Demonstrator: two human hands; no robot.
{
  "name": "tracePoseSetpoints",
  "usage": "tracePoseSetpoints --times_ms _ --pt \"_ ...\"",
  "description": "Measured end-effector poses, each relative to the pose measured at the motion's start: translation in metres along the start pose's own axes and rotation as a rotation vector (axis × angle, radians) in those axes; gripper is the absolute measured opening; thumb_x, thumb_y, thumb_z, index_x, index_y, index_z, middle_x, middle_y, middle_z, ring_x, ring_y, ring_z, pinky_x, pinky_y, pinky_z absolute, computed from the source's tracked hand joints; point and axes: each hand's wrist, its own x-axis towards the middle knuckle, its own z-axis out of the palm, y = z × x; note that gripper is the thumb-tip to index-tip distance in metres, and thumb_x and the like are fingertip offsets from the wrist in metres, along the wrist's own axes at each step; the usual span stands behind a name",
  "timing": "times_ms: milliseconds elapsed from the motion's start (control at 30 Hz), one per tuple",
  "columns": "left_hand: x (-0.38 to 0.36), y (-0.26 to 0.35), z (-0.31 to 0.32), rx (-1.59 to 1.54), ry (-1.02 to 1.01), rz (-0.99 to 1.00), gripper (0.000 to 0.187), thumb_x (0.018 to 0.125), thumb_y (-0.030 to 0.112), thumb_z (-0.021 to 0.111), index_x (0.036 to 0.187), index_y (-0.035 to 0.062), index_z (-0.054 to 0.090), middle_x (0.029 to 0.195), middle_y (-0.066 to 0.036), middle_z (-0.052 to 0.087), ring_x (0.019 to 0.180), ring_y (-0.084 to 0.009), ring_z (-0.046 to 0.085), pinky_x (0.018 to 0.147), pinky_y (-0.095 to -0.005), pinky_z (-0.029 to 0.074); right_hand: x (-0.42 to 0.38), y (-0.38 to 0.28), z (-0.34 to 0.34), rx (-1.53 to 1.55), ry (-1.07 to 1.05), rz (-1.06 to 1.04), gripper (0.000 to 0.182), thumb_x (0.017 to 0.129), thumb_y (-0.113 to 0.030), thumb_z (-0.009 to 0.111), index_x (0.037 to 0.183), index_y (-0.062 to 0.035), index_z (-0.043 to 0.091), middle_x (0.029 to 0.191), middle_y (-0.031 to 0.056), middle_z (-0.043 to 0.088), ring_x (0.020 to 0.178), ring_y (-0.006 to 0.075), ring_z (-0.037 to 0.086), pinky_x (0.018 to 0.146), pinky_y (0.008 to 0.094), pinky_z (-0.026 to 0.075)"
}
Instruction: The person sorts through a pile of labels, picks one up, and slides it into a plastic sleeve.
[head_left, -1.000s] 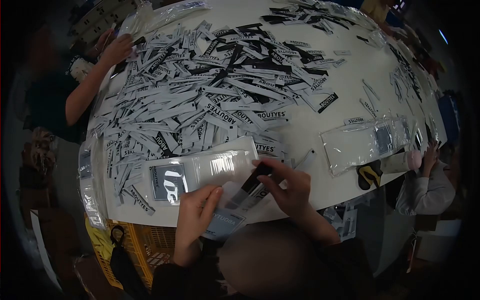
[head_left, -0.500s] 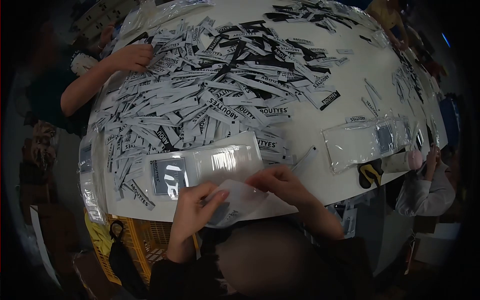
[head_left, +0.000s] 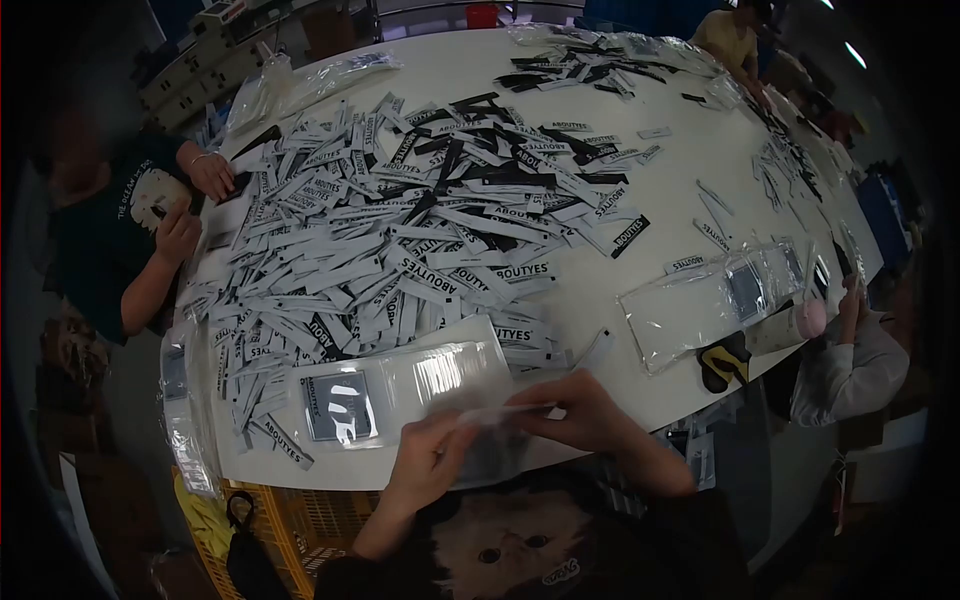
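Observation:
Near the table's front edge, a translucent plastic bag [head_left: 492, 452] is stretched between my hands, blurred by motion. My left hand [head_left: 428, 455] pinches its left side. Fingers of my right hand [head_left: 575, 408] are closed on its upper right edge. Just beyond them lies a stack of clear plastic bags [head_left: 430, 372], with a dark grey printed panel [head_left: 342, 405] at its left end. Behind the stack spreads a large heap of slim white and black packets [head_left: 400, 230] marked ABOUTYES.
To the right are another clear bag stack [head_left: 680, 310], yellow-and-black scissors [head_left: 725, 362] and a pink-ended roll [head_left: 808, 320]. Co-workers sit left [head_left: 130, 220], right [head_left: 850, 370] and far right [head_left: 735, 40]. Below the table stands a yellow crate [head_left: 300, 520].
My view has tilted up. The bag has turned to a more edge-on angle between my hands. The left co-worker's hand has drawn back from the heap and now holds a small dark item.

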Motion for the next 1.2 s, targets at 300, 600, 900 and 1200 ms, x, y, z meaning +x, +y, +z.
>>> tracePoseSetpoints --times_ms 300,600,900,1200 --pt "-0.015 -0.05 -0.009 0.522 0.233 0.095 0.053 0.068 0.014 0.073 0.115 -0.0007 0.052 0.13 -0.018 0.041 0.122 -0.0365 0.037 0.098 -0.0425 0.031 -0.033 -0.006 -0.117 -0.849 -0.401 0.352 0.042 0.07 -0.019 0.069 0.108 -0.0055 0.059 0.104 0.0151 0.06 0.1 0.0297 0.056 0.088 0.0371 0.043" --pt "-0.016 -0.061 -0.006 0.536 0.291 0.097 0.067 0.061 0.015 0.078 0.119 0.0 0.048 0.128 -0.018 0.045 0.12 -0.0354 0.041 0.097 -0.0431 0.032 0.095 0.143 -0.219 -1.389 0.19 -0.118 0.054 0.066 -0.007 0.062 0.117 -0.0048 0.047 0.107 0.0181 0.057 0.099 0.0337 0.055 0.086 0.0378 0.044" --pt "-0.015 -0.053 -0.019 0.46 0.197 -0.001 0.069 0.061 0.007 0.077 0.123 -0.001 0.045 0.132 -0.018 0.042 0.122 -0.0347 0.04 0.099 -0.0403 0.034 0.102 0.1 -0.204 -0.723 0.182 0.416 0.028 0.083 -0.024 0.061 0.089 0.0024 0.054 0.052 0.0033 0.048 0.044 0.014 0.048 0.045 0.0269 0.042" --pt "-0.018 -0.059 -0.035 0.409 0.154 0.022 0.065 0.064 -0.001 0.071 0.124 0.001 0.046 0.13 -0.017 0.045 0.119 -0.0314 0.046 0.095 -0.0359 0.04 0.004 0.077 -0.064 0.122 1.011 -0.221 0.015 0.092 -0.014 0.048 0.083 -0.0019 0.048 0.067 0.0032 0.047 0.056 0.009 0.043 0.052 0.0225 0.037"
